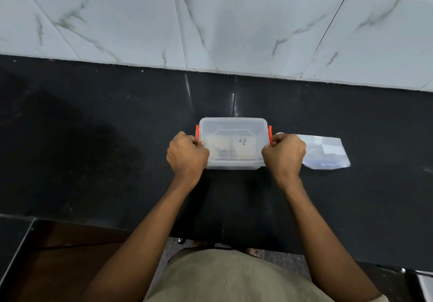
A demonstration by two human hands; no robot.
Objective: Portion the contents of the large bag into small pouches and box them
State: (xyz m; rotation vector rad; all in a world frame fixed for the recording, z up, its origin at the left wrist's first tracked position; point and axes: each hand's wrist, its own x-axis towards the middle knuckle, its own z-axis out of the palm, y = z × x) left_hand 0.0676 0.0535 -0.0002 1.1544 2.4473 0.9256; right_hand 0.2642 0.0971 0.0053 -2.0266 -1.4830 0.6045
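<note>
Curled fingers on both sides; my left hand (187,155) grips the left end of the box (233,143), thumb up by the orange clip (197,134), and my right hand (283,155) grips the right end the same way, fingers bent round the other clip (270,134); whether the clips are snapped down or still loose under my fingers I cannot tell; the lid (233,125) sits on top, clear enough that I can see pale pouches (230,145) lying flat inside, one with a dark scribble on it; the box stands on the black counter (93,137), square in front of me; just to its right, partly behind my right hand, lies the large bag (325,152), flat and slack, looking near empty; behind it all runs the marbled tile wall (210,32); my guess is that portioning is over and I am at the boxing step, closing up; next I should press both clips in evenly until they catch, keeping the box pinned to the counter so it does not skate, then let go and check that the lid sits level all round
</note>
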